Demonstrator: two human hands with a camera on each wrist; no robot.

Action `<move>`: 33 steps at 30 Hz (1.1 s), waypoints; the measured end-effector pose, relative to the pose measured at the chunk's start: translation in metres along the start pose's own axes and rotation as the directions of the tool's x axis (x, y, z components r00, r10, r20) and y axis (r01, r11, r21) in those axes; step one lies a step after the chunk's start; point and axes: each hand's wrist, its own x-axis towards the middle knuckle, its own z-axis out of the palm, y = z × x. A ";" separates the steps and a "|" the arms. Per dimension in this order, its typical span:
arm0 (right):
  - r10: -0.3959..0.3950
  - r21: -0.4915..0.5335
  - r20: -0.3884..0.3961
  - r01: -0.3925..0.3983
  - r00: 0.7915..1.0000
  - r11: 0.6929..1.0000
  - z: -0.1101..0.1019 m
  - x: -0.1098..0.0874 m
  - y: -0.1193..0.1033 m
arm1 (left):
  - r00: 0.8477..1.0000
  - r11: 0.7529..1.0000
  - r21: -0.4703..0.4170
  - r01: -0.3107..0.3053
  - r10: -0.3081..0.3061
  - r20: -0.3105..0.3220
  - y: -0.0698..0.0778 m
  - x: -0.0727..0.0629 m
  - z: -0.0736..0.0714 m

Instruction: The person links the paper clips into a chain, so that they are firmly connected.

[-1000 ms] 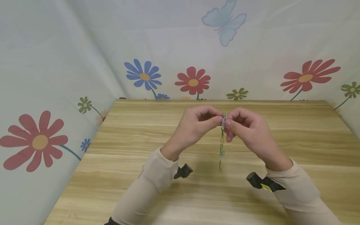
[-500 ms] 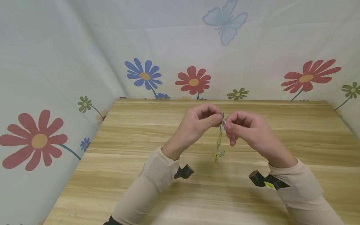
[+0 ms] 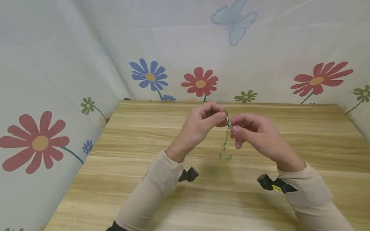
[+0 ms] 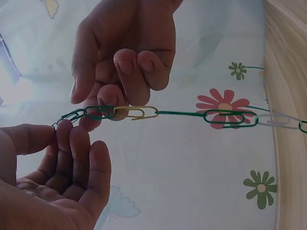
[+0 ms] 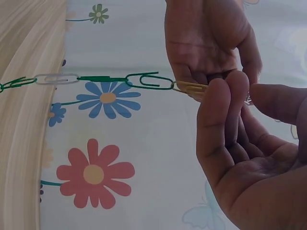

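Note:
A chain of linked paper clips [image 3: 224,141], mostly green with yellow and whitish ones, hangs between the two hands. My left hand [image 3: 199,125] pinches it near its top end, thumb against fingertips. Just lower and to the right, my right hand [image 3: 255,131] pinches a whitish clip of the chain between thumb and index finger; a bit of metal shows between those fingertips in the right wrist view. Below the hands, a yellow clip [image 5: 189,88] and green clip [image 5: 148,81] run on downward. Fingers hide part of the upper links.
The wooden table [image 3: 130,179] stretches under both forearms. A floral curtain [image 3: 173,38] with a butterfly closes off the back and left side. Each sleeve carries a black wrist camera [image 3: 189,174]. The low end of the chain overlaps the tabletop in the head view.
My left hand has risen slightly and moved left, drawing the top of the chain up. The right hand has shifted a little right, so the fingertips are farther apart. The chain's low end has swung.

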 end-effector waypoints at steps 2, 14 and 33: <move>0.009 -0.009 -0.007 -0.009 1.000 1.000 0.001 0.000 0.000 | 1.000 1.000 -0.001 -0.003 0.003 -0.005 0.000 0.000 0.000; 0.030 -0.039 -0.021 -0.031 0.999 0.999 0.005 0.002 0.001 | 1.000 1.000 0.007 0.002 -0.002 0.011 -0.002 0.000 -0.001; 0.091 0.009 0.021 -0.091 0.996 0.996 0.000 -0.001 -0.001 | 0.993 0.992 0.080 0.098 -0.103 0.054 0.001 0.002 -0.002</move>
